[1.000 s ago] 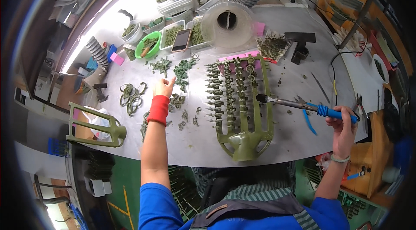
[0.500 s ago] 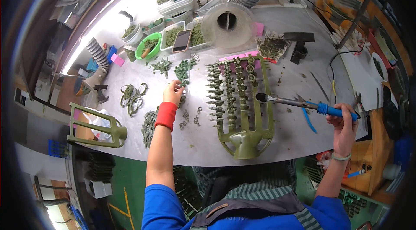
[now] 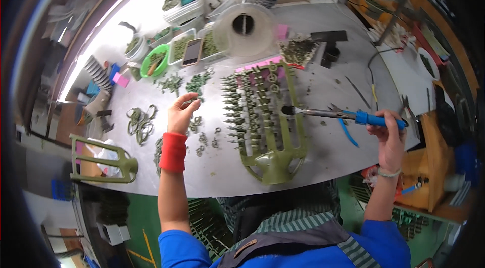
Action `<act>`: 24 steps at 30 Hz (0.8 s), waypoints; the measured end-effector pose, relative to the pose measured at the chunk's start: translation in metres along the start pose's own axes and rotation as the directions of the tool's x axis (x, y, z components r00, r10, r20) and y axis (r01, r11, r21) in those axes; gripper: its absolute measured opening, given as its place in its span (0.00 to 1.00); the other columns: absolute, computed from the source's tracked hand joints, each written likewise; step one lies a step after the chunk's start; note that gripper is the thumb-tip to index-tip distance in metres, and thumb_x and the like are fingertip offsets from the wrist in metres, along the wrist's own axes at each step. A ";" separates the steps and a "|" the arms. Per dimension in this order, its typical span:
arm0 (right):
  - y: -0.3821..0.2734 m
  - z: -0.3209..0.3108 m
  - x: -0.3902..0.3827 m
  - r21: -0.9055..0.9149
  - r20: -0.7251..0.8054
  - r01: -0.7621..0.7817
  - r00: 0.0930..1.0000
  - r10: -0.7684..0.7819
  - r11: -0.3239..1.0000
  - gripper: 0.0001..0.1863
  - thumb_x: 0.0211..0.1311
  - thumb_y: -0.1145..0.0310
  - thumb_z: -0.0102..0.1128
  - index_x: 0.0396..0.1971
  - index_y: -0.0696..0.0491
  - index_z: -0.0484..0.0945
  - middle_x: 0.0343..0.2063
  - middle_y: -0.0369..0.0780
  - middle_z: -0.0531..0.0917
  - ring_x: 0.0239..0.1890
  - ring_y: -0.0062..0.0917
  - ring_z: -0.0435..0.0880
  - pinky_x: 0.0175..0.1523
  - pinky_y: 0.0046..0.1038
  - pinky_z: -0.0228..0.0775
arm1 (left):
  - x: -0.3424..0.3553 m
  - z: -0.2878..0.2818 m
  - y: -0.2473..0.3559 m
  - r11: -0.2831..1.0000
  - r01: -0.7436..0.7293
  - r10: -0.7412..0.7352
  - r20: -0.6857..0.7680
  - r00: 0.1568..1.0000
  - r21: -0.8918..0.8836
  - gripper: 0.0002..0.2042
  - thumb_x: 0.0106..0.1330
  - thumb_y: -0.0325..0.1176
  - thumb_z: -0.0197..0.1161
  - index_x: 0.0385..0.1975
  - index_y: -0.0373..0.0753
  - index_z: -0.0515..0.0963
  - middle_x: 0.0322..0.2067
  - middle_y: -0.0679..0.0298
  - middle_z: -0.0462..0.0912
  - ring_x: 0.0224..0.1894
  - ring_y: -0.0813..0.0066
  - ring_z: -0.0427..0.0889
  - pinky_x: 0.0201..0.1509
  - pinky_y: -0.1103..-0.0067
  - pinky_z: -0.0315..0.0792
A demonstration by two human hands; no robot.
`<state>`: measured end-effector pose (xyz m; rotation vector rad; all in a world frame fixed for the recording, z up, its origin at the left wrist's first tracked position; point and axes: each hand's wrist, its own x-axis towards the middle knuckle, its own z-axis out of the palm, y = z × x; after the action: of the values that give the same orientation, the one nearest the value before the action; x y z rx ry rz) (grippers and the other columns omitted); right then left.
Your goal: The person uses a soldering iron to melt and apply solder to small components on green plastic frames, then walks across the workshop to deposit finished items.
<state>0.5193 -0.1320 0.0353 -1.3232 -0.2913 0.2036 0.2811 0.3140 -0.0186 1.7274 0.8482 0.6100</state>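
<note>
Fingers of our left hand [image 3: 180, 113] were pinched together on a small olive-green part [image 3: 191, 100], lifted just above the grey worktable [image 3: 323, 152], with a red wristband [image 3: 173, 152] on that forearm. Our right hand [image 3: 391, 134] was closed around the blue handle of a soldering iron [image 3: 343, 114] — its dark metal tip reached left and lay over the right side of the green plastic rack [image 3: 265, 121]. That rack sat near the middle of the table in front of us, its rows of pegs loaded with small green pieces and its rounded base pointing toward our body. Loose green parts [image 3: 202, 139] were scattered on the table just beside the left hand, between it and the rack, and a cluster of green rings [image 3: 140, 120] lay further to our left. Beyond the hand stood white trays of green parts [image 3: 182, 45], a green bowl [image 3: 154, 61] and a phone [image 3: 192, 52] resting on one tray. Behind the rack stood a clear round container [image 3: 245, 28]. An empty green frame [image 3: 98, 159] hung at the table's left edge — well apart from both hands. Blue-handled pliers [image 3: 346, 129] lay under the iron's shaft.
</note>
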 end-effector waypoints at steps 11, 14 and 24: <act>0.024 0.005 0.011 0.057 0.064 -0.020 0.998 0.017 0.998 0.12 0.67 0.66 0.55 0.34 0.61 0.79 0.28 0.42 0.83 0.27 0.25 0.85 0.36 0.25 0.81 | -0.043 0.153 0.087 0.577 -0.751 0.555 0.521 0.648 0.320 0.13 0.55 0.25 0.65 0.41 0.41 0.81 0.42 0.61 0.81 0.44 0.59 0.75 0.52 0.68 0.69; 0.031 0.002 0.015 0.092 0.066 -0.025 0.998 0.019 0.995 0.12 0.67 0.66 0.54 0.35 0.62 0.79 0.29 0.42 0.83 0.27 0.26 0.85 0.36 0.25 0.81 | -0.039 0.168 0.083 0.411 -0.770 0.584 0.508 0.633 0.488 0.13 0.52 0.28 0.67 0.39 0.45 0.82 0.41 0.71 0.83 0.46 0.67 0.73 0.55 0.69 0.63; 0.044 0.012 0.021 0.147 0.105 -0.050 0.994 0.035 0.988 0.12 0.67 0.67 0.55 0.35 0.62 0.78 0.29 0.42 0.83 0.27 0.26 0.85 0.35 0.25 0.81 | -0.028 0.169 0.071 0.378 -0.759 0.536 0.543 0.646 0.531 0.13 0.51 0.28 0.68 0.38 0.46 0.83 0.41 0.71 0.83 0.45 0.67 0.72 0.53 0.68 0.63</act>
<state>0.5358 -0.1045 -0.0029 -1.1732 -0.3284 0.3244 0.4074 0.1796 -0.0016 2.8934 0.0862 0.5239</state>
